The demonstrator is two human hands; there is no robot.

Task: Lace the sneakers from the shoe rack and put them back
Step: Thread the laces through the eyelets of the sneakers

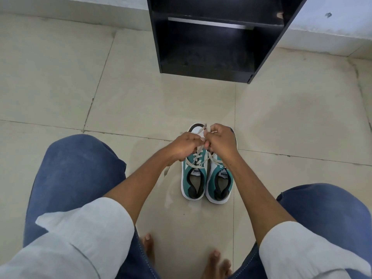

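Observation:
Two teal and white sneakers stand side by side on the floor, heels toward me: the left sneaker and the right sneaker. My left hand and my right hand meet above their front halves. Both pinch a beige lace, whose strands rise from the left sneaker's eyelets. A loose lace end trails on the floor left of the left sneaker. The toes of both sneakers are mostly hidden behind my hands.
A black shoe rack with open shelves stands against the wall, straight ahead beyond the sneakers. I squat on a beige tiled floor. My knees in blue jeans flank the sneakers and my bare feet are below them.

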